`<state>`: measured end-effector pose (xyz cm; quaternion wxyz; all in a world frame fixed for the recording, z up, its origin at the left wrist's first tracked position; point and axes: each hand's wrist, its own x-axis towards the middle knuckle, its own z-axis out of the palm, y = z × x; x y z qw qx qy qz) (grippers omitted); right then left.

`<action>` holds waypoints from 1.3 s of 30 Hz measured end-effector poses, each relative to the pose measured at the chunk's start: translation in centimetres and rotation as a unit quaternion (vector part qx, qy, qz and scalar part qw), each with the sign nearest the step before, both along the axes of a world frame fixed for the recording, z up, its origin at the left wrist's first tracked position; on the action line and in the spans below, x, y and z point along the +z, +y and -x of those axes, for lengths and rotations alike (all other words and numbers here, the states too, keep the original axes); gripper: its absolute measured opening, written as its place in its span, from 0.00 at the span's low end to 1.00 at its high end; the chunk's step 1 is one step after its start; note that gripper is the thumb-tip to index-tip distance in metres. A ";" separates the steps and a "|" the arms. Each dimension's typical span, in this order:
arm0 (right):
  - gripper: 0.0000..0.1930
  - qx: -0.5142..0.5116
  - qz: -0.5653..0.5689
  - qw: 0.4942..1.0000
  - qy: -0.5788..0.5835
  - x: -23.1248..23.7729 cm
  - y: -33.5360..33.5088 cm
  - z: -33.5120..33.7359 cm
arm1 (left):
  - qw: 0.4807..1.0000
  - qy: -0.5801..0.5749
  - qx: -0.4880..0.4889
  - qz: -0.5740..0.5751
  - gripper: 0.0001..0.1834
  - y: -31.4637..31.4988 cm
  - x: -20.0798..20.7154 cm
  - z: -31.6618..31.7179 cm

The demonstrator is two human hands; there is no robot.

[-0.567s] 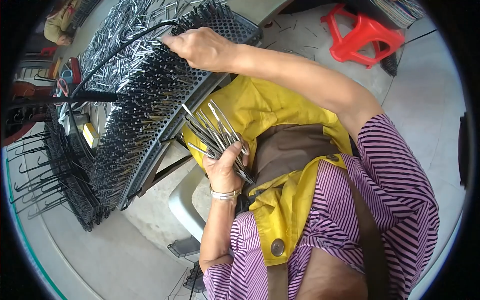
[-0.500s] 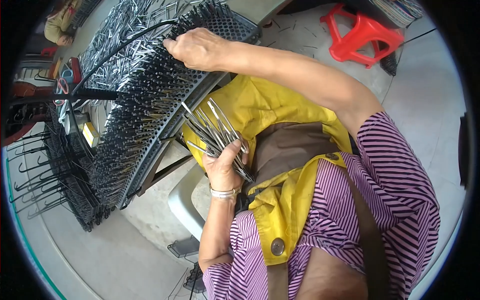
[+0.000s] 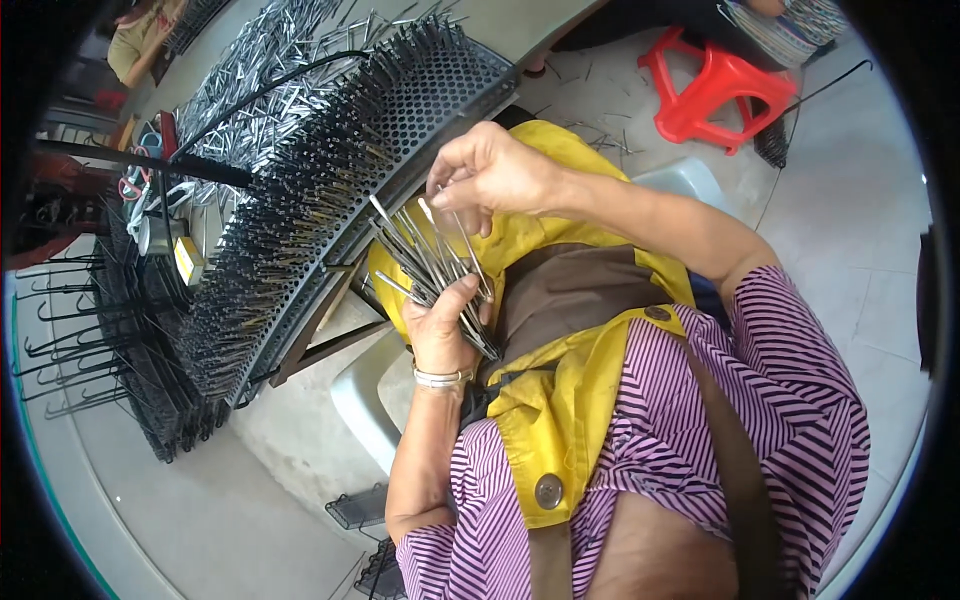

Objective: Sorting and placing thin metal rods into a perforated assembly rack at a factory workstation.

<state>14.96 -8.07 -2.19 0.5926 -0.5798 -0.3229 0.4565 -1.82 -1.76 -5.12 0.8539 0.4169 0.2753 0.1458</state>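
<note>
My left hand (image 3: 445,325), with a silver bracelet at the wrist, is wrapped round a bundle of thin metal rods (image 3: 422,262) with flattened ends, held over my lap. Above the bundle, my right hand (image 3: 495,180) has its fingers curled and pinched at the upper end of one rod. Beside both hands slants a long perforated metal rack (image 3: 425,118). Dark-tipped rods (image 3: 290,215) stand packed in most of its holes, while the holes near its upper right end are bare.
Loose silver metal pieces (image 3: 245,85) lie heaped on the table behind the rack. Black wire hooks (image 3: 75,345) stick out at the left. A small yellow box (image 3: 188,260) sits near scissors (image 3: 130,187). A red stool (image 3: 715,90) stands at the upper right, near another person.
My right hand has come away from the rack's upper part, down and to the right, to the rod bundle. My left hand keeps its hold nearly in place.
</note>
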 end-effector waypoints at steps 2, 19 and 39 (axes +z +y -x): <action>0.06 -0.036 -0.027 0.999 -0.019 0.3 -0.2 -0.7 | 1.000 -0.010 -0.002 0.012 0.10 0.0 0.0 -0.1; 0.06 -0.275 -0.228 0.696 -0.623 -0.9 9.0 -7.6 | 0.999 -0.013 -0.006 0.043 0.09 0.1 0.0 -0.2; 0.07 0.002 -0.039 0.998 -0.052 -0.8 0.7 0.6 | 1.000 -0.007 -0.017 0.016 0.16 0.6 -0.6 0.2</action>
